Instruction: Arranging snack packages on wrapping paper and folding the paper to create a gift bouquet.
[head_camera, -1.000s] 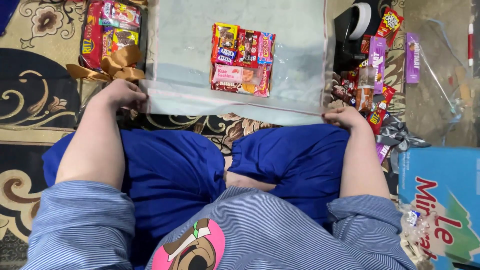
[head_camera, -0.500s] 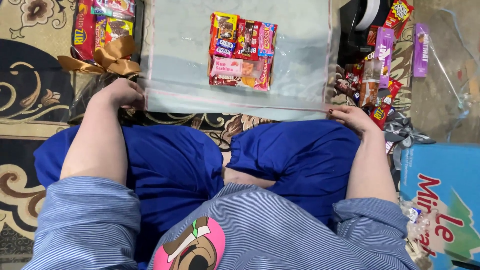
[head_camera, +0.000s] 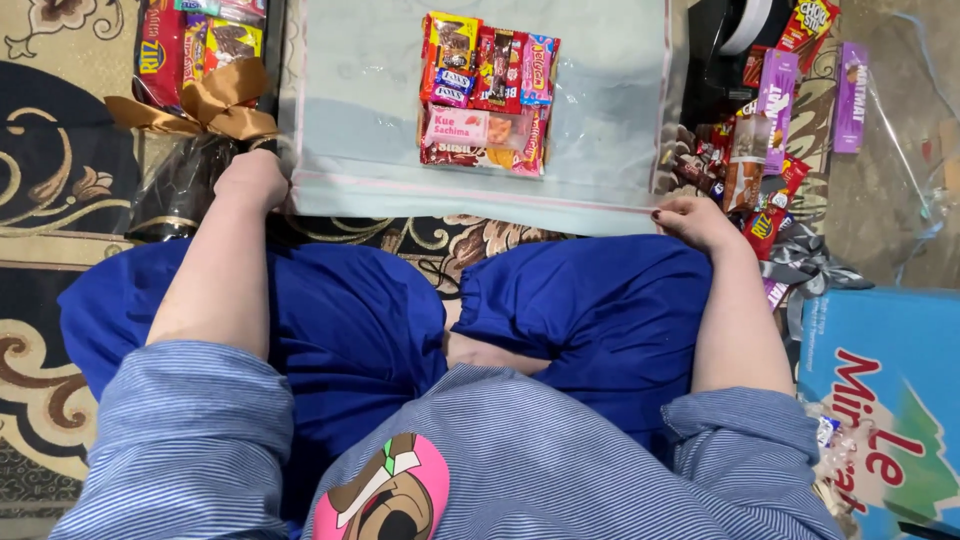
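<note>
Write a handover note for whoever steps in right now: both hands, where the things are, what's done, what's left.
Left hand: closed on the near left corner of the clear plastic sheet.
Right hand: pinching the near right corner of the same sheet.
Sheet lies flat on the carpet; a tight block of snack packs sits at its middle.
Done: snacks stacked and centred on the sheet.
Left: sheet not yet folded around the snacks.
Nearby: a finished-looking bundle with a gold bow at left, loose snacks at right.

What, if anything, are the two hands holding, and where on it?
Both hold the clear plastic sheet by its near edge: left hand at the left corner, right hand at the right corner.
</note>
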